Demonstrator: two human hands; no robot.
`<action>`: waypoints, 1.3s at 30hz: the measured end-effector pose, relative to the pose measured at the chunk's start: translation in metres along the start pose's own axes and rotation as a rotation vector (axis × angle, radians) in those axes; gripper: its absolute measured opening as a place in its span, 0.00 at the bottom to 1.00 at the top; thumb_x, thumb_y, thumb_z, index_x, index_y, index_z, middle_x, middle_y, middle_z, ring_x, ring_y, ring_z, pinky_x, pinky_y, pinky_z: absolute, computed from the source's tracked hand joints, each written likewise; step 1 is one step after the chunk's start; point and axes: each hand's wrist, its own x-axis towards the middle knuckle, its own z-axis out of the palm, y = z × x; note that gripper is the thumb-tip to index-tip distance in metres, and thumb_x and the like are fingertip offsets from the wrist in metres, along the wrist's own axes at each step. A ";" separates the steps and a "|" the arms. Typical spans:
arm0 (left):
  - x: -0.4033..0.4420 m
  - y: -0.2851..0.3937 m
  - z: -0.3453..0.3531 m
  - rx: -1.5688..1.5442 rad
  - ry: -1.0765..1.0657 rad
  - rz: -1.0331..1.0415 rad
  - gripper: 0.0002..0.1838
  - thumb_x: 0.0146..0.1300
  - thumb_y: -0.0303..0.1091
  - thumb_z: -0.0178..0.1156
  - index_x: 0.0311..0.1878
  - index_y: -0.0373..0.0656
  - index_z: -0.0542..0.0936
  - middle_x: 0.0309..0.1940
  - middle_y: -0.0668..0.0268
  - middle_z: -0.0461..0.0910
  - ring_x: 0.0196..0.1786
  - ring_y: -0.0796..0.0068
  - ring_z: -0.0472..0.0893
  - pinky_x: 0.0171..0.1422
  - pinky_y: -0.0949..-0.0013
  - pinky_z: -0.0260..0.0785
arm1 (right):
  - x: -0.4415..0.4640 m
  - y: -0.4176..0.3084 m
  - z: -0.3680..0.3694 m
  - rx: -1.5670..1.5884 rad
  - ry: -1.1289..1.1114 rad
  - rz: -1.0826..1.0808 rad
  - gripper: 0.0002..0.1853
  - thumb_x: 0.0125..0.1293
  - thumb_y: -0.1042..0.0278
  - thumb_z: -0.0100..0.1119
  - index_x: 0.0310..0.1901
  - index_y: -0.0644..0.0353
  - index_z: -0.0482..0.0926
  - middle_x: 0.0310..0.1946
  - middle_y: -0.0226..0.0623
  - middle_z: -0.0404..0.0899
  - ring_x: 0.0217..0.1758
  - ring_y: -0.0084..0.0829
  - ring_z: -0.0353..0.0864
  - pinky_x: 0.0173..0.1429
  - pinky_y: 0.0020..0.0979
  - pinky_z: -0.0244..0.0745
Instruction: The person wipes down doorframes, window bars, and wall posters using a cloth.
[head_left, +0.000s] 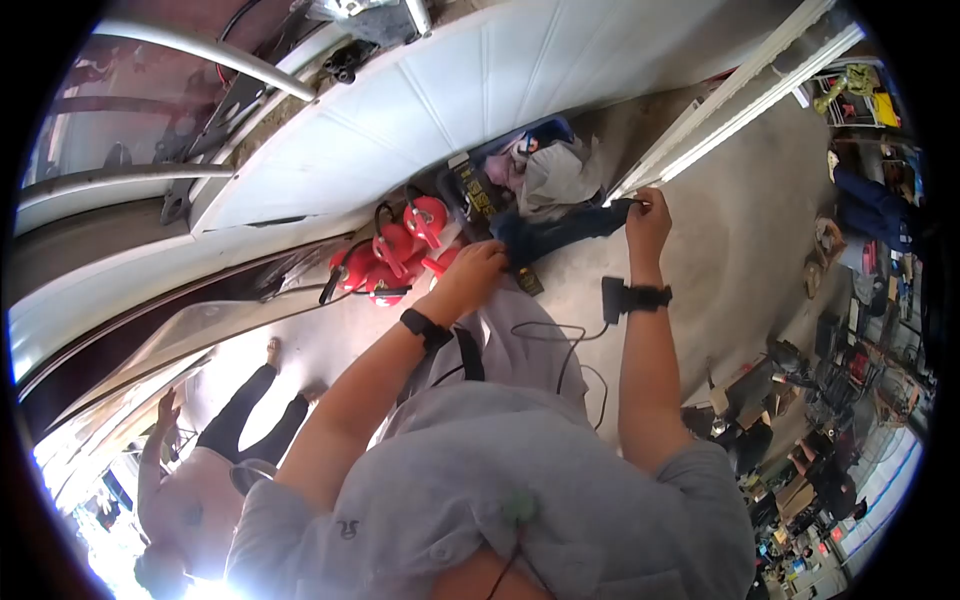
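A dark blue cloth (pixel 560 234) is stretched between my two hands, above the floor. My left hand (pixel 478 272) is closed on its left end, close to several red fire extinguishers. At the cloth's right end, my right hand (pixel 647 212) pinches a corner between thumb and fingers. Dark bands circle both wrists, and a small black device (pixel 612 299) with a cable sits at the right one. Just behind the cloth lies a pale grey crumpled cloth or bag (pixel 556 180) on a blue bin (pixel 552 130).
Red fire extinguishers (pixel 392 245) stand on the floor at the left. A white panel (pixel 400 110) spans the upper left, and a white frame post (pixel 735 100) rises at the upper right. Another person (pixel 200 490) is at the lower left. Boxes and clutter (pixel 790 420) fill the right side.
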 end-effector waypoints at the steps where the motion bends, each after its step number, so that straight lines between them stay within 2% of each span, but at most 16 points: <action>1: -0.001 -0.004 0.008 0.021 0.009 0.038 0.12 0.51 0.27 0.57 0.41 0.40 0.76 0.52 0.56 0.72 0.57 0.56 0.71 0.62 0.59 0.62 | 0.006 0.005 0.004 -0.021 -0.047 -0.062 0.08 0.52 0.79 0.52 0.34 0.61 0.78 0.31 0.42 0.80 0.33 0.38 0.80 0.42 0.32 0.75; 3: -0.003 0.006 0.005 -0.034 0.041 -0.014 0.12 0.51 0.28 0.58 0.40 0.40 0.76 0.52 0.56 0.72 0.57 0.56 0.71 0.61 0.59 0.62 | -0.003 0.010 0.003 -0.076 -0.158 -0.152 0.08 0.52 0.79 0.52 0.34 0.62 0.79 0.31 0.42 0.81 0.31 0.37 0.81 0.41 0.33 0.75; 4: 0.000 0.010 0.002 -0.056 0.062 -0.032 0.12 0.51 0.28 0.58 0.40 0.41 0.76 0.52 0.56 0.72 0.57 0.55 0.71 0.61 0.59 0.62 | -0.005 0.012 0.001 -0.040 -0.274 -0.005 0.09 0.51 0.79 0.52 0.35 0.62 0.79 0.31 0.40 0.81 0.31 0.36 0.80 0.41 0.32 0.74; 7: -0.002 0.007 0.006 -0.069 0.068 -0.077 0.12 0.51 0.29 0.59 0.40 0.40 0.76 0.52 0.55 0.72 0.56 0.54 0.71 0.61 0.59 0.63 | -0.001 0.011 0.007 -0.131 0.039 -0.200 0.11 0.50 0.79 0.54 0.36 0.62 0.80 0.31 0.39 0.82 0.30 0.35 0.80 0.41 0.31 0.74; 14: -0.004 0.009 -0.004 -0.268 0.168 -0.160 0.13 0.49 0.27 0.60 0.39 0.38 0.73 0.55 0.53 0.70 0.56 0.50 0.71 0.59 0.57 0.64 | -0.001 0.049 0.000 -0.047 -0.372 -0.021 0.11 0.50 0.79 0.54 0.37 0.60 0.79 0.30 0.38 0.81 0.30 0.32 0.80 0.38 0.30 0.75; 17: -0.001 0.020 -0.029 -0.101 0.314 0.042 0.12 0.52 0.27 0.60 0.41 0.38 0.73 0.55 0.53 0.71 0.56 0.51 0.72 0.57 0.59 0.66 | -0.001 0.024 -0.008 0.071 -0.155 0.035 0.11 0.50 0.78 0.55 0.38 0.59 0.79 0.30 0.37 0.81 0.29 0.30 0.80 0.38 0.29 0.75; 21: -0.017 0.025 -0.050 -0.518 0.316 -0.313 0.10 0.59 0.29 0.59 0.42 0.37 0.72 0.45 0.56 0.75 0.51 0.60 0.75 0.55 0.65 0.66 | -0.002 -0.005 -0.010 0.150 -0.238 -0.086 0.12 0.51 0.79 0.56 0.38 0.59 0.78 0.28 0.33 0.80 0.27 0.26 0.78 0.35 0.25 0.73; 23: -0.021 0.025 -0.068 -0.700 0.403 -0.486 0.10 0.61 0.30 0.58 0.43 0.37 0.72 0.40 0.58 0.76 0.47 0.65 0.76 0.53 0.67 0.67 | -0.003 -0.046 -0.008 0.300 -0.065 -0.099 0.11 0.55 0.79 0.57 0.41 0.60 0.77 0.35 0.34 0.77 0.32 0.26 0.78 0.38 0.24 0.73; 24: -0.022 0.024 -0.078 -0.517 0.528 -0.345 0.11 0.63 0.32 0.58 0.43 0.37 0.71 0.32 0.64 0.75 0.38 0.76 0.75 0.45 0.73 0.67 | -0.002 -0.070 -0.004 0.334 0.098 -0.178 0.11 0.56 0.79 0.56 0.42 0.60 0.77 0.37 0.35 0.75 0.34 0.26 0.77 0.39 0.24 0.73; 27: -0.019 0.034 -0.118 -0.662 0.633 -0.445 0.10 0.63 0.32 0.57 0.42 0.37 0.71 0.29 0.70 0.73 0.33 0.84 0.71 0.37 0.78 0.64 | 0.005 -0.143 0.004 0.421 0.359 -0.325 0.10 0.62 0.80 0.53 0.45 0.63 0.72 0.47 0.41 0.65 0.49 0.35 0.73 0.47 0.29 0.76; 29: -0.017 0.041 -0.142 -0.712 0.720 -0.334 0.07 0.65 0.29 0.56 0.41 0.38 0.70 0.26 0.76 0.69 0.30 0.89 0.65 0.33 0.81 0.59 | 0.023 -0.185 0.019 0.593 0.481 -0.449 0.11 0.63 0.79 0.53 0.47 0.60 0.73 0.45 0.39 0.67 0.42 0.29 0.75 0.45 0.25 0.73; 30: -0.013 0.047 -0.156 -0.789 0.777 -0.307 0.06 0.65 0.28 0.56 0.41 0.39 0.70 0.26 0.76 0.68 0.30 0.89 0.65 0.33 0.81 0.59 | 0.028 -0.200 0.025 0.594 0.421 -0.460 0.15 0.66 0.77 0.48 0.53 0.67 0.65 0.55 0.45 0.61 0.55 0.41 0.72 0.59 0.36 0.71; 33: -0.011 0.033 -0.179 -0.796 0.931 -0.215 0.05 0.65 0.26 0.56 0.41 0.39 0.70 0.27 0.76 0.68 0.31 0.89 0.64 0.34 0.81 0.58 | 0.030 -0.237 0.126 0.340 0.694 -0.140 0.20 0.70 0.69 0.44 0.60 0.67 0.59 0.59 0.52 0.61 0.62 0.42 0.65 0.66 0.41 0.60; 36: -0.041 0.005 -0.193 -0.549 1.037 -0.277 0.05 0.65 0.26 0.55 0.41 0.40 0.70 0.29 0.74 0.69 0.33 0.88 0.66 0.36 0.82 0.59 | -0.006 -0.236 0.310 -0.616 0.380 -0.160 0.28 0.72 0.59 0.36 0.65 0.72 0.47 0.66 0.65 0.48 0.71 0.55 0.48 0.73 0.47 0.42; 38: -0.085 -0.019 -0.199 -0.574 1.151 -0.372 0.07 0.64 0.25 0.57 0.43 0.38 0.71 0.32 0.72 0.71 0.35 0.86 0.69 0.41 0.82 0.63 | -0.053 -0.304 0.316 -0.460 0.420 -0.084 0.30 0.72 0.61 0.37 0.67 0.71 0.44 0.66 0.69 0.44 0.71 0.61 0.43 0.73 0.50 0.40; 39: -0.114 -0.034 -0.200 -0.468 1.139 -0.460 0.08 0.63 0.23 0.56 0.45 0.37 0.71 0.34 0.71 0.72 0.36 0.85 0.70 0.42 0.81 0.63 | -0.068 -0.333 0.297 0.109 0.373 -0.057 0.31 0.71 0.62 0.39 0.67 0.71 0.42 0.66 0.70 0.42 0.71 0.63 0.42 0.73 0.51 0.39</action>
